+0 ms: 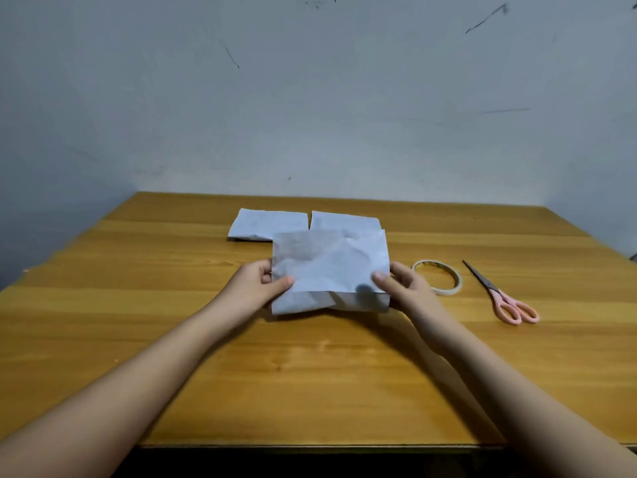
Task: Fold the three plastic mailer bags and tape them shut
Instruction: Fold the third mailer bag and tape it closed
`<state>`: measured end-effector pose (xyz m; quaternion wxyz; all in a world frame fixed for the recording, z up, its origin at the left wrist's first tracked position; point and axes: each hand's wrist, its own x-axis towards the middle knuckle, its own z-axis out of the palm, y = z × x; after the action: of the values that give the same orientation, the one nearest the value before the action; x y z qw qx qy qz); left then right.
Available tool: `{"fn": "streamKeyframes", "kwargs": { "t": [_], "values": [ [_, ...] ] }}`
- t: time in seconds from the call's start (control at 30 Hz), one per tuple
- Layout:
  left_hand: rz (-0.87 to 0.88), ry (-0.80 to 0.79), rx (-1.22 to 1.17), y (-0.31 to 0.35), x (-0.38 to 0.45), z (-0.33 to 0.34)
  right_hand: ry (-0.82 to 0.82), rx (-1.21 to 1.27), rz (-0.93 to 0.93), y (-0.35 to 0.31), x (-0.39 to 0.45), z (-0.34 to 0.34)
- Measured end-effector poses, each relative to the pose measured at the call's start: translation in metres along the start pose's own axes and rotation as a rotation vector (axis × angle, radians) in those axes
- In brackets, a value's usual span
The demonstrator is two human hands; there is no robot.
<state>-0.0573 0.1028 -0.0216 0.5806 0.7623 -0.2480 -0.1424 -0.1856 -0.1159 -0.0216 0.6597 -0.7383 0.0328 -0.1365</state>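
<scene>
**Third mailer bag held at both ends over the table**

No brand, label or writing can be read on any item here; the bags show plain, creased white faces.

At the far left, toward eleven o'clock from the table's middle, a folded bag point(268, 225) lies flat on the wooden table point(310, 374), its long axis running left to right. Just beside it, at twelve o'clock, a second folded bag point(344, 222) lies the same way, a narrow gap between the two; its near edge is hidden behind the bag in the hands.

The left hand point(256, 286) grips the left edge of the third bag point(331, 270), thumb curled over the front face and fingers tucked behind it. This bag sits at the centre of the table area, its long axis also left to right. An upper flap stands tilted up toward the wall, while a lower layer shows below a straight fold line near the bottom edge, pointing at six o'clock. Whether the bottom edge touches the table cannot be told.

The right hand point(401, 288) pinches the right edge the same way, thumb on the front, fingers behind.

At three o'clock from the held bag, just beside the right hand, a roll of tape point(444, 290) lies flat. Further right, near the roll but apart from it, pink-handled scissors point(499, 294) lie closed, blades pointing to about ten o'clock and handles toward four.
</scene>
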Motion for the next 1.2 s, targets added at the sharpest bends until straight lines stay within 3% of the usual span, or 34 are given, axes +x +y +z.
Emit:
{"fn": "streamKeyframes", "kwargs": {
  "t": [0.1,0.23,0.53,0.93,1.2],
  "values": [
    [-0.054,0.059,-0.021,0.001,0.011,0.007,0.173,-0.111,0.082,0.01,0.017,0.013],
    [-0.123,0.173,-0.094,-0.002,0.01,0.019,0.27,-0.219,0.147,0.022,0.033,0.02],
    [0.12,0.34,0.244,-0.021,0.007,0.031,0.473,-0.408,0.059,0.034,0.036,0.028],
    [0.034,0.235,0.499,-0.03,-0.001,0.022,0.298,-0.762,0.215,0.025,0.016,0.019],
    [-0.079,0.28,0.368,-0.022,0.004,0.017,0.25,-0.732,0.317,0.016,0.029,0.008]
  ]
}}
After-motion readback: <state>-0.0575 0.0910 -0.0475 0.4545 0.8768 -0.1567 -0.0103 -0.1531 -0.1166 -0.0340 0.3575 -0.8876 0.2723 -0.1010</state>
